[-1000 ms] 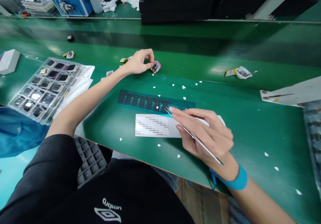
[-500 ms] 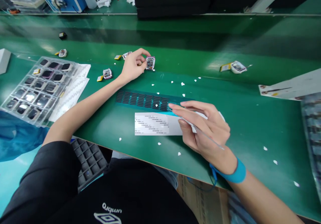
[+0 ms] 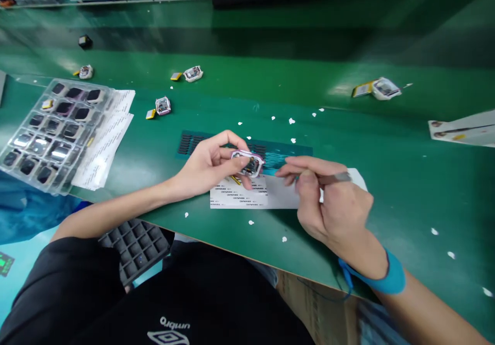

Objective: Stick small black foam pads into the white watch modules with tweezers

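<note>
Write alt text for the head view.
The left hand pinches a small watch case over a white label sheet while the right hand brings tweezers toward it. A clear parts tray sits left.

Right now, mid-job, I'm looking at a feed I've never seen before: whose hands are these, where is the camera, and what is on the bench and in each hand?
There is no machine here: a person works with two bare hands, and the single camera sits on their head, looking forward and down.

The left hand pinches a small pink-rimmed watch case just above the green bench. The right hand, with a blue wrist strap, holds metal tweezers whose tips point at that case.

Under the hands lie a white label sheet and a teal sheet of small dark pads. To the left is a clear tray of watch parts resting on printed papers. More loose watch cases lie farther back, and white paper scraps are scattered about.
</note>
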`<state>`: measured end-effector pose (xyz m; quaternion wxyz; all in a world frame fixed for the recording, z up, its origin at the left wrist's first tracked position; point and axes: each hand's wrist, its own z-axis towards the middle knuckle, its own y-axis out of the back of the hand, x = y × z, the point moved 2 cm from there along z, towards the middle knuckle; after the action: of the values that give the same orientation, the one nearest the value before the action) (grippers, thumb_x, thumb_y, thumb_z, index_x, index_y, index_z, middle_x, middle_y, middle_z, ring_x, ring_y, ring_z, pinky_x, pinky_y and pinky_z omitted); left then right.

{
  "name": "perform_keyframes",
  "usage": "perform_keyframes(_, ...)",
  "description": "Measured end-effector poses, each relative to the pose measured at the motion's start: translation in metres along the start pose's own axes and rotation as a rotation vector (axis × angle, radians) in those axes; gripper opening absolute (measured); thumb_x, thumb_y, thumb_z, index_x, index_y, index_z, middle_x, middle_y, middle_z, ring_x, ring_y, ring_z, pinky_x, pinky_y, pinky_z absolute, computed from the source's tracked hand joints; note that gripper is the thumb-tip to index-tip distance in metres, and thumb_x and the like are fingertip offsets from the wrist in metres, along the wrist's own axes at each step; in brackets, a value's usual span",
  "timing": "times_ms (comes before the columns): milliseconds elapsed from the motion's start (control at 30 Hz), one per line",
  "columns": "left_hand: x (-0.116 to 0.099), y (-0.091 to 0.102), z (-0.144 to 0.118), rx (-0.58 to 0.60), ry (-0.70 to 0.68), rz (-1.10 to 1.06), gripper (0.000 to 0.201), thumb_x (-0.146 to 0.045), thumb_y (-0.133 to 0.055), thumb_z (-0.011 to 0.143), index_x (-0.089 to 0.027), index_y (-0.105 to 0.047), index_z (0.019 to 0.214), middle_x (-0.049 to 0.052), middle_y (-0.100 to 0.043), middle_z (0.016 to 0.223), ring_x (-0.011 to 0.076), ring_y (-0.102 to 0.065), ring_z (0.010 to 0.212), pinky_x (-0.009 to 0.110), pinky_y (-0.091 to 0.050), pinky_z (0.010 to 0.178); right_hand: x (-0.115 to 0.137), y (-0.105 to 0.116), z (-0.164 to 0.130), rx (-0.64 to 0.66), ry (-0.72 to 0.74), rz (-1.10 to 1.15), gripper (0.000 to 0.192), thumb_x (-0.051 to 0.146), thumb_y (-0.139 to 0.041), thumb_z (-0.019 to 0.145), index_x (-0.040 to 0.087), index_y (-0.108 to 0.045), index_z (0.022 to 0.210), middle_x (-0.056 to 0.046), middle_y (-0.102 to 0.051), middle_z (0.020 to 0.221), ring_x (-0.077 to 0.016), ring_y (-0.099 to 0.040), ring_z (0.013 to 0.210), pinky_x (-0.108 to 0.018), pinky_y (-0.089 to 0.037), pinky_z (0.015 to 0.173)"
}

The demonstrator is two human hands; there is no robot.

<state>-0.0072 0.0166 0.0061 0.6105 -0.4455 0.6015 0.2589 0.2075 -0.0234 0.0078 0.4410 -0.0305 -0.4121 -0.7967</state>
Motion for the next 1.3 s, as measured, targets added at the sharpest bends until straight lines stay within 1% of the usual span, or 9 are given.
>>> perform_keyframes(67, 0.002, -0.005, -0.004, 0.047, -0.033, 0.038, 0.017, -0.025, -0.069, 0.1, -0.017, -0.058, 0.11, 0.001, -0.077, 0.084, 0.0139, -0.079, 0.07, 0.023, -0.065, 0.071, 0.002, -0.002, -0.001, 0.026, -0.014, -0.007, 0.039, 0.005, -0.049, 0.106, 0.025, -0.06, 0.138, 0.002, -0.075, 0.087, -0.0125, -0.069, 0.062, -0.025, -0.059, 0.06)
perform_keyframes(167, 0.005, -0.01, -0.008, 0.071, -0.089, 0.083, 0.017, -0.019, -0.065, 0.1, -0.015, -0.062, 0.116, 0.003, -0.076, 0.091, 0.0123, -0.078, 0.07, 0.021, -0.065, 0.069, 0.005, -0.004, -0.002, 0.077, 0.051, -0.001, 0.033, 0.014, -0.06, 0.106, 0.024, -0.06, 0.137, 0.003, -0.076, 0.086, -0.0122, -0.07, 0.063, -0.023, -0.059, 0.06)
perform_keyframes(333, 0.006, -0.012, -0.011, 0.022, -0.12, 0.171, 0.02, -0.018, -0.061, 0.1, -0.012, -0.068, 0.118, 0.007, -0.079, 0.103, 0.014, -0.08, 0.076, 0.022, -0.067, 0.075, 0.005, -0.009, -0.006, 0.069, 0.039, -0.037, 0.02, 0.015, -0.071, 0.101, 0.024, -0.065, 0.118, 0.002, -0.079, 0.088, -0.0103, -0.066, 0.053, -0.024, -0.051, 0.048)
perform_keyframes(533, 0.006, -0.01, -0.011, -0.039, -0.185, 0.311, 0.025, -0.019, -0.062, 0.099, -0.011, -0.073, 0.12, 0.009, -0.082, 0.108, 0.0152, -0.081, 0.079, 0.021, -0.068, 0.072, 0.005, -0.011, -0.007, 0.061, 0.034, -0.07, 0.018, 0.015, -0.071, 0.101, 0.023, -0.066, 0.116, 0.001, -0.079, 0.086, -0.0111, -0.071, 0.059, -0.023, -0.051, 0.05)
perform_keyframes(700, 0.009, -0.01, -0.012, -0.056, -0.252, 0.431, 0.028, -0.019, -0.059, 0.099, -0.008, -0.074, 0.121, 0.009, -0.083, 0.101, 0.015, -0.082, 0.075, 0.019, -0.066, 0.068, 0.006, -0.013, -0.006, 0.064, 0.053, -0.086, 0.017, 0.015, -0.07, 0.102, 0.024, -0.066, 0.115, 0.003, -0.077, 0.08, -0.0119, -0.069, 0.056, -0.024, -0.052, 0.05)
perform_keyframes(867, 0.01, -0.014, -0.018, -0.13, -0.454, 0.739, 0.027, -0.015, -0.06, 0.097, -0.012, -0.078, 0.117, 0.004, -0.084, 0.092, 0.011, -0.077, 0.066, 0.017, -0.063, 0.064, 0.011, -0.016, -0.005, 0.141, 0.066, -0.028, 0.011, 0.013, -0.06, 0.106, 0.023, -0.062, 0.109, 0.002, -0.078, 0.084, -0.0133, -0.073, 0.064, -0.024, -0.057, 0.059)
perform_keyframes(967, 0.008, -0.015, -0.021, -0.16, -0.534, 0.784, 0.026, -0.014, -0.06, 0.097, -0.013, -0.078, 0.115, 0.004, -0.085, 0.092, 0.0097, -0.075, 0.064, 0.016, -0.062, 0.063, 0.013, -0.017, -0.005, 0.184, 0.037, 0.011, 0.009, 0.015, -0.058, 0.107, 0.024, -0.061, 0.108, 0.004, -0.077, 0.081, -0.0122, -0.072, 0.061, -0.023, -0.057, 0.058)
perform_keyframes(1133, 0.0, -0.013, -0.017, -0.184, -0.508, 0.711, 0.021, -0.014, -0.064, 0.095, -0.014, -0.079, 0.109, 0.003, -0.084, 0.092, 0.0073, -0.073, 0.064, 0.013, -0.059, 0.065, 0.009, -0.012, -0.004, 0.091, -0.005, -0.003, 0.011, 0.019, -0.065, 0.105, 0.024, -0.064, 0.115, 0.003, -0.079, 0.082, -0.0117, -0.07, 0.055, -0.021, -0.054, 0.051)
perform_keyframes(1300, 0.0, -0.01, -0.012, -0.09, -0.325, 0.557, 0.015, -0.027, -0.071, 0.095, -0.014, -0.078, 0.092, -0.001, -0.071, 0.063, 0.0063, -0.06, 0.047, 0.014, -0.046, 0.047, 0.009, -0.008, -0.002, 0.117, -0.003, 0.0, 0.022, 0.007, -0.067, 0.098, 0.027, -0.066, 0.107, 0.004, -0.079, 0.084, -0.0126, -0.071, 0.057, -0.023, -0.056, 0.051)
